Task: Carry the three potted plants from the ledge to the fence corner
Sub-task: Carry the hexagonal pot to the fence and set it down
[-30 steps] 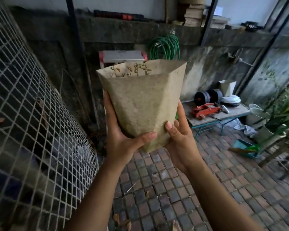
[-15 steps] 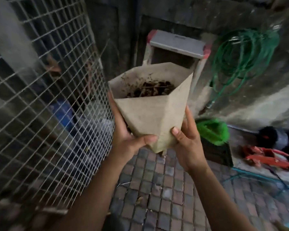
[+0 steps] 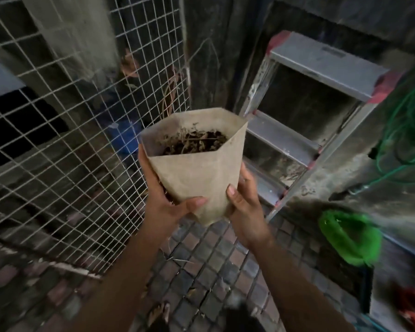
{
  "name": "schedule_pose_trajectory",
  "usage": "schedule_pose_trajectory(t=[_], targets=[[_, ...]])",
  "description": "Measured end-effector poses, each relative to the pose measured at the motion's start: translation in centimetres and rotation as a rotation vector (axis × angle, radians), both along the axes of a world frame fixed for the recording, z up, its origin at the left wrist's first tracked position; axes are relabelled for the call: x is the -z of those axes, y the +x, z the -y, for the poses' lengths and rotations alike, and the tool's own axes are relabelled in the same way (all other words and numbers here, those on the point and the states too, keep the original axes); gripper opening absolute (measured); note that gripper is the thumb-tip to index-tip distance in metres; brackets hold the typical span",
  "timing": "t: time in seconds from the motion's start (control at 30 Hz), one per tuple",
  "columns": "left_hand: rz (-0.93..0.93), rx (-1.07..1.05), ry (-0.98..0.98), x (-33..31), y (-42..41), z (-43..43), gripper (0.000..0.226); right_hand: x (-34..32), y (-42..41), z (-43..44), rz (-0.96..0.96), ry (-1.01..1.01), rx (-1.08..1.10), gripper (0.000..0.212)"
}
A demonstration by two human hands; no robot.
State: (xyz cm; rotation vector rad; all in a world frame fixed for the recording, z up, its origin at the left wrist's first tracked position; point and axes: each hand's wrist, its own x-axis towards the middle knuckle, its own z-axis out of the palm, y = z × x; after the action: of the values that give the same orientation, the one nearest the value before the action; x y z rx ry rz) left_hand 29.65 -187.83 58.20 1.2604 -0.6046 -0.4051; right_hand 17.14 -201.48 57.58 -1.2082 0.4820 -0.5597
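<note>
Readable text: none legible.
Only candidate is a small dark label (image 3: 331, 50) on the grey top step of the stepladder (image 3: 321, 65), far right, against the wall. It is blurred and too small, so its characters cannot be made out. No other marks resolve.

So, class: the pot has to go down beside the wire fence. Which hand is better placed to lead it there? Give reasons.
Left, probably. The left hand grips the pot on the side facing the wire fence; the right hand grips the side nearer the ladder.
</note>
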Motion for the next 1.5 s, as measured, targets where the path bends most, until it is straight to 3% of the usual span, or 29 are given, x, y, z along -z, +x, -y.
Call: schedule_pose_trajectory(t=[0.13, 0.4, 0.53, 0.77, 0.9, 1.07, 1.23, 1.5], targets=[[-0.027, -0.107, 0.028, 2.9, -1.1, 3.4, 0.15, 3.7, 1.1, 4.7, 0.002, 0.013, -0.108, 0.07], [-0.022, -0.37, 0.141, 15.4, -1.4, 10.8, 0.148, 16.4, 4.4, 13.6, -0.038, 0.109, -0.353, 0.087], [-0.04, -0.374, 0.17, 25.7, 0.2, 11.7, 0.151, 26.5, 6.1, 15.0, -0.041, 0.086, -0.357, 0.09], [0.022, -0.318, 0.158, 47.3, 2.9, 10.6, 0.146, 48.1, 8.3, 13.5, -0.024, 0.124, -0.397, 0.065], [0.032, -0.311, 0.161, 59.5, 4.1, 9.6, 0.138, 60.7, 8.9, 13.1, -0.086, 0.162, -0.346, 0.095], [0.081, -0.334, 0.198, 70.6, 4.8, 9.5, 0.146, 71.9, 9.6, 13.7, -0.071, 0.203, -0.359, 0.101], [0.064, -0.342, 0.207, 76.6, 6.9, 10.1, 0.148, 79.4, 12.0, 13.7, -0.021, 0.251, -0.293, 0.061], [0.157, -0.336, 0.187, 79.7, 12.1, 12.2, 0.153, 82.3, 17.2, 15.8, 0.036, 0.22, -0.3, 0.066]])
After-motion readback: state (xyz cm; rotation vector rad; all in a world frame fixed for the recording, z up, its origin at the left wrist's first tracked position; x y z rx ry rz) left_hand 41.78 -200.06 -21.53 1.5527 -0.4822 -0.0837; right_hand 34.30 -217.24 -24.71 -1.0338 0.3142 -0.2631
